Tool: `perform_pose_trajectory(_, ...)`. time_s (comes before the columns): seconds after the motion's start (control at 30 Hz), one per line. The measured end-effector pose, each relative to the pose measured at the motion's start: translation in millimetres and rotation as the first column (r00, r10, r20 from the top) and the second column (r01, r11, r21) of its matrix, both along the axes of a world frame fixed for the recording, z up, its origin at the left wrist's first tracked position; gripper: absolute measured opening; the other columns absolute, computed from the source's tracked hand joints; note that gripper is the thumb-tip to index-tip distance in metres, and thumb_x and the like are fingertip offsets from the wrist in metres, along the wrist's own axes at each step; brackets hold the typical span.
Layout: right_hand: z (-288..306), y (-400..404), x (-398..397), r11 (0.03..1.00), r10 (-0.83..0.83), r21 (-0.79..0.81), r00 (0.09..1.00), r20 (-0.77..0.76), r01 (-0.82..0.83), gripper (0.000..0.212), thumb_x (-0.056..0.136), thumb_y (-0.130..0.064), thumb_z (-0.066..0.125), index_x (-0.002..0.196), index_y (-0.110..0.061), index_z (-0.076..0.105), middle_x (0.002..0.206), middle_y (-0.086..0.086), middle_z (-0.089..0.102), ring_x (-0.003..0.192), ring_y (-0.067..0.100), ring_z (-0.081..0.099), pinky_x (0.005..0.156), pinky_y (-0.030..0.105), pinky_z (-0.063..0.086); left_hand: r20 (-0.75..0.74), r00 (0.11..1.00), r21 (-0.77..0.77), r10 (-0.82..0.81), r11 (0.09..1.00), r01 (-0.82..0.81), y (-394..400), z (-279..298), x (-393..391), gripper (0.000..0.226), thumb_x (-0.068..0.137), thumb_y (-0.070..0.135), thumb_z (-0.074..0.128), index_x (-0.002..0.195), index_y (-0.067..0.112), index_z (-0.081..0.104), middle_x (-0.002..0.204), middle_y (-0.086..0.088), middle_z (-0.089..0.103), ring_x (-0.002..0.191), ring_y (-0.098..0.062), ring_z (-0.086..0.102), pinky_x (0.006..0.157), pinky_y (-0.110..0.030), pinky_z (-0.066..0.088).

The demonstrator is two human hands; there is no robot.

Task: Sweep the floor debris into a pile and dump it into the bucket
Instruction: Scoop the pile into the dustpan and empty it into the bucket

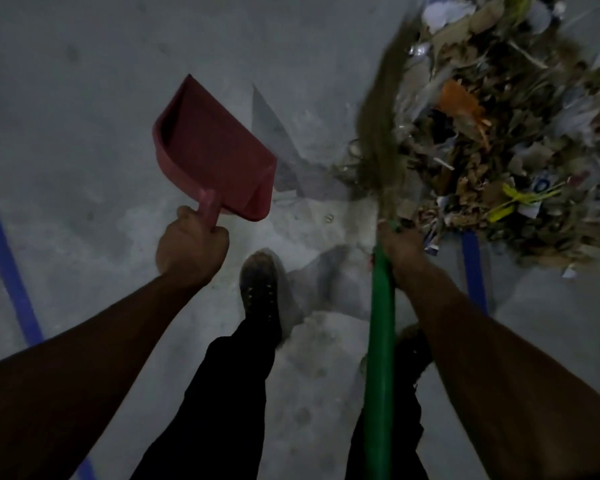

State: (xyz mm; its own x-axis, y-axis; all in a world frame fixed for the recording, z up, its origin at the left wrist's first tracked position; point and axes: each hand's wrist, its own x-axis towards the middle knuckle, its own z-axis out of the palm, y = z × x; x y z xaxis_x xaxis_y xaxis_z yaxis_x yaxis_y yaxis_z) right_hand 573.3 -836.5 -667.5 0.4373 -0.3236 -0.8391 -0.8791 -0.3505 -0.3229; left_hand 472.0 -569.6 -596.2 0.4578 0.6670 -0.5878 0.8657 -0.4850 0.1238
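A large debris pile [499, 140] of dry leaves, paper scraps and plastic bits lies on the grey concrete floor at the upper right. My right hand [400, 245] grips the green handle [380, 341] of a broom whose brown bristles [381, 133], blurred, brush the pile's left edge. My left hand [191, 245] grips the handle of a red dustpan [212, 150], held above the floor to the left of the pile with its mouth pointing up and away. No bucket is in view.
Blue tape lines [11, 268] cross the floor at the left, and another blue tape line [475, 271] shows under the pile's near edge. My dark shoe [260, 289] and black trouser legs stand between the two arms. Pale dust smears the floor around my feet.
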Motion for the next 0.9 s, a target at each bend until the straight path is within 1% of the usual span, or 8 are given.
perform_pose_trajectory(0.07, 0, -27, 19, 0.999, -0.044, -0.024, 0.998, 0.049, 0.045, 0.026, 0.096, -0.027, 0.060, 0.103, -0.002, 0.059, 0.075, 0.014, 0.055, 0.048, 0.023, 0.055, 0.038, 0.029, 0.048, 0.006, 1.000, -0.008, -0.018, 1.000, 0.018, -6, -5, 5, 0.035, 0.085, 0.020, 0.057, 0.109, -0.003, 0.047, 0.104, -0.023, 0.060, 0.093, -0.040, 0.059, 0.071, -0.036, 0.041)
perform_pose_trajectory(0.17, 18, -65, 36, 1.000, -0.004, -0.018, 0.995, 0.099, 0.006, 0.025, 0.097, -0.026, 0.058, 0.085, -0.004, 0.058, 0.067, 0.015, 0.055, 0.033, 0.017, 0.054, 0.034, 0.024, 0.044, 0.016, 0.999, -0.023, -0.028, 0.999, 0.029, -15, -6, 9, 0.035, 0.086, 0.022, 0.057, 0.108, -0.003, 0.047, 0.104, -0.023, 0.060, 0.093, -0.040, 0.059, 0.071, -0.036, 0.041)
perform_pose_trajectory(0.23, 40, -81, 36, 0.999, 0.053, 0.005, 0.993, 0.107, -0.054, 0.029, 0.098, -0.028, 0.056, 0.089, -0.001, 0.059, 0.066, 0.019, 0.056, 0.035, 0.020, 0.054, 0.038, 0.026, 0.045, 0.030, 0.999, -0.033, -0.031, 0.999, 0.032, -21, -1, 10, 0.034, 0.086, 0.022, 0.058, 0.105, -0.003, 0.047, 0.103, -0.024, 0.060, 0.093, -0.041, 0.060, 0.072, -0.037, 0.042)
perform_pose_trajectory(0.43, 123, -74, -8, 0.981, 0.143, 0.135, 0.990, -0.015, -0.139, 0.026, 0.100, -0.031, 0.053, 0.090, -0.009, 0.060, 0.067, 0.015, 0.054, 0.045, 0.023, 0.054, 0.041, 0.028, 0.045, 0.045, 0.998, -0.048, -0.032, 0.998, 0.035, -28, 21, 5, 0.026, 0.086, 0.022, 0.058, 0.094, 0.004, 0.041, 0.093, -0.020, 0.058, 0.086, -0.038, 0.059, 0.068, -0.035, 0.041)
perform_pose_trajectory(0.5, 136, -62, -32, 0.962, 0.217, 0.183, 0.975, -0.057, -0.203, 0.021, 0.101, -0.031, 0.052, 0.099, -0.012, 0.062, 0.072, 0.014, 0.057, 0.046, 0.021, 0.056, 0.042, 0.028, 0.047, 0.043, 0.999, -0.040, -0.033, 0.999, 0.034, -30, 29, 2, 0.026, 0.086, 0.023, 0.058, 0.092, 0.004, 0.040, 0.088, -0.018, 0.055, 0.080, -0.036, 0.057, 0.068, -0.035, 0.042)
perform_pose_trajectory(0.6, 128, -47, -63, 0.912, 0.367, 0.221, 0.928, -0.067, -0.344, 0.023, 0.099, -0.034, 0.053, 0.115, -0.019, 0.059, 0.072, 0.010, 0.057, 0.047, 0.018, 0.058, 0.046, 0.030, 0.050, 0.034, 0.999, -0.037, -0.031, 0.999, 0.032, -32, 36, -4, 0.027, 0.084, 0.024, 0.058, 0.092, 0.004, 0.041, 0.086, -0.016, 0.055, 0.075, -0.033, 0.056, 0.068, -0.037, 0.047)
perform_pose_trajectory(0.73, 87, -57, -65, 0.796, 0.604, 0.128, 0.791, -0.099, -0.591, 0.027, 0.098, -0.039, 0.053, 0.109, -0.016, 0.060, 0.077, 0.008, 0.061, 0.053, 0.021, 0.063, 0.047, 0.028, 0.049, 0.016, 0.999, -0.031, -0.029, 0.999, 0.030, -36, 35, -7, 0.028, 0.083, 0.025, 0.058, 0.093, 0.004, 0.043, 0.088, -0.017, 0.058, 0.081, -0.038, 0.060, 0.071, -0.041, 0.051)
perform_pose_trajectory(0.9, 70, -101, -21, 0.850, 0.523, -0.003, 0.843, -0.125, -0.527, 0.029, 0.099, -0.036, 0.053, 0.110, -0.010, 0.061, 0.077, 0.010, 0.060, 0.054, 0.023, 0.063, 0.042, 0.025, 0.047, 0.020, 0.998, -0.037, -0.062, 0.997, 0.063, -45, 31, -7, 0.030, 0.084, 0.026, 0.059, 0.097, 0.002, 0.046, 0.087, -0.016, 0.057, 0.080, -0.036, 0.060, 0.068, -0.036, 0.047)
